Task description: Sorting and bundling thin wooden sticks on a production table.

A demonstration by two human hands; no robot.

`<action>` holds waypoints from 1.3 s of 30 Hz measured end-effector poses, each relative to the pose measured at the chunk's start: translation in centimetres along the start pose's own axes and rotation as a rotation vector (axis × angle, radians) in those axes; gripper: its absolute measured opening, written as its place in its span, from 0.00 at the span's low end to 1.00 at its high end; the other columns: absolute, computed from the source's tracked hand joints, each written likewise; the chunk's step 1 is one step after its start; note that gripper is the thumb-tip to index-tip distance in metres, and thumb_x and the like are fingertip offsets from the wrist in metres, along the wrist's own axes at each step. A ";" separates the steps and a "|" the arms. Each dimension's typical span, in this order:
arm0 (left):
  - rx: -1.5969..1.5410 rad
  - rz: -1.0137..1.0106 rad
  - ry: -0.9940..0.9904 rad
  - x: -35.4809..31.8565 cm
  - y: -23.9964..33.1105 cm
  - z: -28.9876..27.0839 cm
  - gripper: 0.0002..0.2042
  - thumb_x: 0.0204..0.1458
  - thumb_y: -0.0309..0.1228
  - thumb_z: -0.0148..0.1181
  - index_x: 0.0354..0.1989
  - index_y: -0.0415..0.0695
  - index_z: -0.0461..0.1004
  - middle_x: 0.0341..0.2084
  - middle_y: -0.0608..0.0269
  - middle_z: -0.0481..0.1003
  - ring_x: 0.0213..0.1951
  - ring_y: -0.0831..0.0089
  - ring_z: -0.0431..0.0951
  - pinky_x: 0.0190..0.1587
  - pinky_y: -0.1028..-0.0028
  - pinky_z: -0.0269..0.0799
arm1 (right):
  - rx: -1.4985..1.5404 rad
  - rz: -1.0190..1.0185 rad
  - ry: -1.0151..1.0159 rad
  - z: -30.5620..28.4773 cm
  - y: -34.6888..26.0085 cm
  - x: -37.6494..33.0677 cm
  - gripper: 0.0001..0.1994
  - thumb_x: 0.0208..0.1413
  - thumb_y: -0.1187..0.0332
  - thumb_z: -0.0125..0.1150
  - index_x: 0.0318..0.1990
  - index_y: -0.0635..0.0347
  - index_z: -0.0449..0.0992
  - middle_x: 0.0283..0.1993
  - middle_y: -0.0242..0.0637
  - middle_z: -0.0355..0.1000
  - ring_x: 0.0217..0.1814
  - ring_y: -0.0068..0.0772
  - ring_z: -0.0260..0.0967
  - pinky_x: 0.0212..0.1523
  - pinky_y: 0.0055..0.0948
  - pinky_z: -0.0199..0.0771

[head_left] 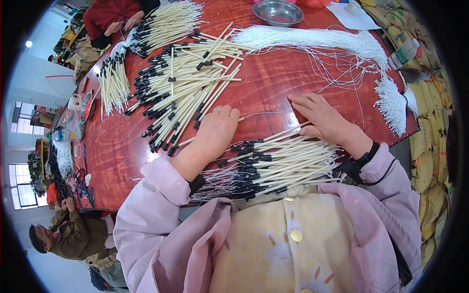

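My left hand is curled closed, palm down, over a cream tube whose tip shows past the fingers. A thin white cord runs from that tip to the right. My right hand is open beside the cord's far end, thumb apart from the outstretched fingers. Close to my body lies a stack of cream tubes with black end pieces and white cords trailing left. Beyond my left hand spreads a larger loose pile of similar tubes. What lies under my left palm is hidden.
A long bundle of white cords lies across the far side of the red table. Behind it sits a metal bowl. A plastic bottle and stacked sacks are at right. Two other people sit at left.
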State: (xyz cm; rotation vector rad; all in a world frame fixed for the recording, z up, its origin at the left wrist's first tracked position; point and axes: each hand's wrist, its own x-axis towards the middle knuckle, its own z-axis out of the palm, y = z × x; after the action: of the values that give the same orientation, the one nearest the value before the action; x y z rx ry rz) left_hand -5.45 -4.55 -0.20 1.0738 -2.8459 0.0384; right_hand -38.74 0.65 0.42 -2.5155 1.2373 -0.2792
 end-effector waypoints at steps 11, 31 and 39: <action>-0.326 0.160 0.086 10.1 7.0 2.8 0.08 0.54 0.26 0.54 0.41 0.40 0.71 0.39 0.51 0.76 0.45 0.52 0.78 0.45 0.59 0.77 | -0.001 -0.012 0.002 1.4 -0.2 0.3 0.49 0.59 0.31 0.44 0.68 0.75 0.60 0.73 0.57 0.55 0.74 0.59 0.50 0.74 0.50 0.49; -0.242 0.012 -0.023 9.1 5.1 1.4 0.08 0.55 0.24 0.53 0.43 0.39 0.72 0.40 0.51 0.76 0.46 0.51 0.78 0.45 0.56 0.78 | -0.050 -0.015 0.145 1.6 1.0 -0.2 0.32 0.64 0.49 0.54 0.68 0.64 0.67 0.74 0.46 0.58 0.71 0.54 0.55 0.71 0.47 0.54; -0.298 0.033 -0.010 10.5 6.3 1.7 0.09 0.54 0.24 0.54 0.43 0.38 0.73 0.41 0.50 0.77 0.46 0.51 0.78 0.45 0.57 0.78 | 0.073 -0.023 0.184 2.0 0.7 0.9 0.38 0.66 0.39 0.42 0.69 0.65 0.65 0.75 0.47 0.56 0.72 0.55 0.54 0.73 0.49 0.50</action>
State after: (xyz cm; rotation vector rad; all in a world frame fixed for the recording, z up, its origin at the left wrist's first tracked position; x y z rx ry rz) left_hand -17.60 -6.88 -0.71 0.9657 -2.7600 -0.3769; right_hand -38.12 -0.05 -1.66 -2.4875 1.2413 -0.5626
